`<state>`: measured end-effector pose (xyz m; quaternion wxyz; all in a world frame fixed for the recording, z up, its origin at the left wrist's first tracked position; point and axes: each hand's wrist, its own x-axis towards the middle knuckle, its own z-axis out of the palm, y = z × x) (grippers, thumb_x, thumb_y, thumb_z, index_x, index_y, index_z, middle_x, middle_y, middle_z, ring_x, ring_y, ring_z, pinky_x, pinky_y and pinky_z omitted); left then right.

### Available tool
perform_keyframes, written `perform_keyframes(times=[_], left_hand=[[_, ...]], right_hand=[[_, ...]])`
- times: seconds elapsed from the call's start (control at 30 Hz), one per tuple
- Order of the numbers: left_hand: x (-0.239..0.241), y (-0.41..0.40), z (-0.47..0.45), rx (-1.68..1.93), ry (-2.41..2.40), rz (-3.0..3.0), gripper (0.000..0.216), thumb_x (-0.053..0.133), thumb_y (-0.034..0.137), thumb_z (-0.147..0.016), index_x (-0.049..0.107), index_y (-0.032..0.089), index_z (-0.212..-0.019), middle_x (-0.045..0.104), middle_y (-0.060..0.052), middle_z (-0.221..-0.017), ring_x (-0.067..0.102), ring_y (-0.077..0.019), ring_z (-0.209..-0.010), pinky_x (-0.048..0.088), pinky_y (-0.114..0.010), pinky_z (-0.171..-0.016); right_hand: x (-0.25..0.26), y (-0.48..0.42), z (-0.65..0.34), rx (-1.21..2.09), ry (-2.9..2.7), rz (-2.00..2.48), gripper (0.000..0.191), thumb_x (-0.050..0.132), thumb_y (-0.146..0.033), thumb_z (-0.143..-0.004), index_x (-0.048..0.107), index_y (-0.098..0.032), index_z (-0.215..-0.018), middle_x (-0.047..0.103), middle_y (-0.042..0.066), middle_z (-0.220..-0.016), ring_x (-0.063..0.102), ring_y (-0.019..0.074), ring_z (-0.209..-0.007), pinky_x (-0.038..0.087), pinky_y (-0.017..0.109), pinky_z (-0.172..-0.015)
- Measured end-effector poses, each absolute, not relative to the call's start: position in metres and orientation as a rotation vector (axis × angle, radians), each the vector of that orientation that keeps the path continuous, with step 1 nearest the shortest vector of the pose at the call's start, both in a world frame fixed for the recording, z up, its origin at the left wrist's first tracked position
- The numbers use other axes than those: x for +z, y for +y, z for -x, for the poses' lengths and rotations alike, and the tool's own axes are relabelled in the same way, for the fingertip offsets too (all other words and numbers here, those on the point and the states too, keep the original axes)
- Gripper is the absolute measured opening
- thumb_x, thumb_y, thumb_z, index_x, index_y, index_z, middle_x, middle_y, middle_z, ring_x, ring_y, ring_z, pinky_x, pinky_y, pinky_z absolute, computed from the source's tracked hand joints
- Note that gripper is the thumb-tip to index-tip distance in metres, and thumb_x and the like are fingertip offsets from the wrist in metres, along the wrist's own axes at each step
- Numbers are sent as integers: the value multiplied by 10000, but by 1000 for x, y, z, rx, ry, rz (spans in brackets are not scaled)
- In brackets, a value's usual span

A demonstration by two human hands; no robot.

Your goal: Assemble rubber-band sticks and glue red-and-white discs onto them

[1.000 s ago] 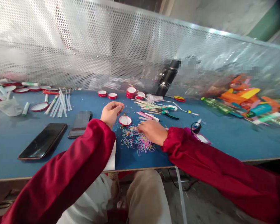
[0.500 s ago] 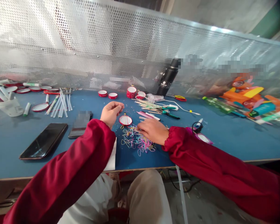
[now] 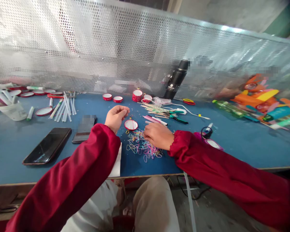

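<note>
My left hand [image 3: 116,118] hovers above the table, thumb and fingers pinched together; what they hold, if anything, is too small to make out. Just right of it lies a round red-rimmed cap with a white inside [image 3: 130,125], a thin line crossing it and a small yellow rubber band at its near edge. My right hand [image 3: 157,135] rests at the upper right of a loose pile of small coloured rubber bands [image 3: 149,149]. Its fingers are curled and pressed together, their tips by the bands; whatever is between them is hidden.
Two phones, one black [image 3: 48,145] and one grey [image 3: 85,129], lie to the left. Behind are clear glue sticks [image 3: 64,109], more red caps [image 3: 137,95], wooden sticks, pliers [image 3: 177,117] and a black flask [image 3: 176,82]. Orange toy parts [image 3: 251,96] sit at the right.
The view has shifted very slightly. Both hands keep nearly the same place and shape.
</note>
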<state>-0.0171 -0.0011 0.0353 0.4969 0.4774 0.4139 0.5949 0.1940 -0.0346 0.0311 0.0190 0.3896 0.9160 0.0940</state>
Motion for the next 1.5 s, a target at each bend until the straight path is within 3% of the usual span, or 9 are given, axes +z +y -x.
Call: perform_keyframes(times=[0.17,0.4,0.7,0.8,0.9,1.1,1.17,1.3,1.5], left_hand=[[34,0,17,1437,991,-1157,151,691,278,-710,674,161,-804,696,-49,-816,606,-130,-723,394,-216,-588],[33,2,17,1449,991,-1133,221,725,326,-668,675,161,-807,697,-55,-813,590,-128,-702,387,-223,-597],[36,-1,17,1431,989,-1131,313,749,397,-624,679,154,-810,699,-70,-834,589,-135,-717,381,-222,-593],[36,-1,17,1445,998,-1112,346,770,413,-600,678,153,-808,700,-72,-832,593,-137,-715,382,-225,-593],[34,0,17,1445,994,-1127,368,778,438,-599,677,153,-808,697,-69,-830,598,-140,-717,383,-229,-593],[28,3,17,1432,987,-1151,387,774,453,-614,684,151,-839,701,-73,-866,591,-134,-728,379,-222,-600],[26,4,17,1425,992,-1154,386,769,447,-623,687,150,-855,701,-74,-877,592,-133,-745,383,-219,-611],[25,4,18,1411,994,-1153,394,764,446,-625,688,152,-877,701,-72,-894,594,-137,-775,389,-216,-625],[27,2,17,1406,1025,-1165,379,756,442,-622,689,153,-858,698,-77,-900,590,-143,-769,393,-219,-620]], right_hand=[[33,-32,-188,313,2794,-1217,196,540,-195,-875,709,-175,-779,671,78,-830,578,203,-839,347,330,-737],[37,-39,-188,429,2874,-1303,64,573,-200,-780,631,-171,-783,635,68,-829,557,206,-832,364,329,-771],[34,-53,-206,667,3046,-1367,335,371,-287,-1006,606,-155,-806,620,68,-792,543,182,-772,346,319,-736],[43,-69,-204,556,3144,-1324,432,387,-386,-1015,575,-173,-689,581,32,-693,511,159,-703,305,311,-674],[53,-98,-199,314,3231,-1279,408,480,-406,-979,551,-176,-649,568,12,-676,499,143,-684,284,309,-654],[48,-145,-195,-304,3253,-1118,153,715,-305,-817,623,-190,-774,647,-2,-812,579,147,-802,357,295,-757],[45,-150,-196,-410,3242,-1108,174,775,-292,-756,648,-200,-832,666,-7,-864,599,148,-830,381,287,-770],[47,-139,-203,-429,3277,-1120,87,689,-279,-837,668,-197,-823,675,10,-849,605,146,-809,409,274,-737],[63,-71,-245,-195,3131,-1440,157,561,-247,-917,697,-193,-859,693,31,-866,614,156,-822,423,270,-756]])
